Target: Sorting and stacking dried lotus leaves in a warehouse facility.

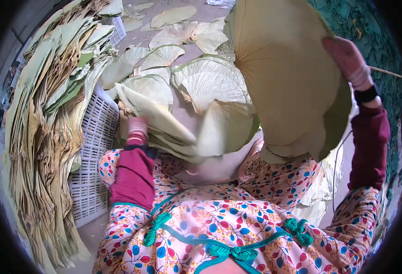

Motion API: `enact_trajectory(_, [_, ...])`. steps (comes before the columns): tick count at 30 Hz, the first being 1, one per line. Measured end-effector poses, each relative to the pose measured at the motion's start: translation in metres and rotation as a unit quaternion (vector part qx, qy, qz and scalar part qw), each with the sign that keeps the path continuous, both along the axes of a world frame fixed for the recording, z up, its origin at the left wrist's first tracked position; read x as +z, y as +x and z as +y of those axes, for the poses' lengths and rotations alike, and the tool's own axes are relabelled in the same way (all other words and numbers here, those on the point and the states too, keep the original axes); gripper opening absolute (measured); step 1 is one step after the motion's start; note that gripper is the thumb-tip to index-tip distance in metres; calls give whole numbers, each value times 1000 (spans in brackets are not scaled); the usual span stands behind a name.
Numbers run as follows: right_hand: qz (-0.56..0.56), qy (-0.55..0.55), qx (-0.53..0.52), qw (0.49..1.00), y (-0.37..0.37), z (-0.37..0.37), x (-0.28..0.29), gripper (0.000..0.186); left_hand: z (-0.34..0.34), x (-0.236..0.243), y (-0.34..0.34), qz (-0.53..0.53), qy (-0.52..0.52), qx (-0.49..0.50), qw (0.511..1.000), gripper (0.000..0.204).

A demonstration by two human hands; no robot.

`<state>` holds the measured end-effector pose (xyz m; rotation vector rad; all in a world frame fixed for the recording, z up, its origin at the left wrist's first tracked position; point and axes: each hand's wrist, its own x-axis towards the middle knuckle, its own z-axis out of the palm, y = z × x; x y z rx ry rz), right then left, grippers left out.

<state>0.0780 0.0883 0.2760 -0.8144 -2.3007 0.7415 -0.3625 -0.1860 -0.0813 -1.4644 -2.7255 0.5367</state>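
My right hand (349, 61), in a pinkish glove, grips the right edge of a large dried lotus leaf stack (287, 73). The stack stands nearly upright, pale tan on its broad face with a greener edge. Lower and to the left, my left hand (138, 129) is blurred and closed at the folded lotus leaves (164, 121); the leaves partly hide its fingers. The folded leaves lie low in front of my lap, blurred too. Beside them a curled lotus leaf (226, 128) bends up, pale inside with a green rim.
Several flat dried leaves (210, 80) are spread on the floor ahead. At left, a tall heap of folded dried leaves (41, 123) rests on a white plastic crate (93, 150). A dark green leaf pile (370, 36) rises at right, with a thin stick (388, 72) before it.
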Motion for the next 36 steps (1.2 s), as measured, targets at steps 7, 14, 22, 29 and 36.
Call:
enact_trajectory(7, [-105, -8, 23, 994, -18, 13, -61, 37, 7, 100, -5, -179, 398, 284, 854, 17])
enact_trajectory(14, [25, -127, 17, 991, -25, 4, -95, 35, 33, 123, -13, -69, 173, 207, 960, 22])
enact_trajectory(22, [65, -165, -66, 982, -10, 26, -113, 28, 43, 116, -64, -52, 125, 229, 964, 25])
enact_trajectory(29, [28, -125, -109, 986, -9, 62, -121, 27, 122, 20, 67, -123, 35, -78, 989, 103])
enact_trajectory(36, [-11, -130, -106, 986, -3, 75, -146, 29, 207, -64, 163, -301, -36, -156, 940, 86])
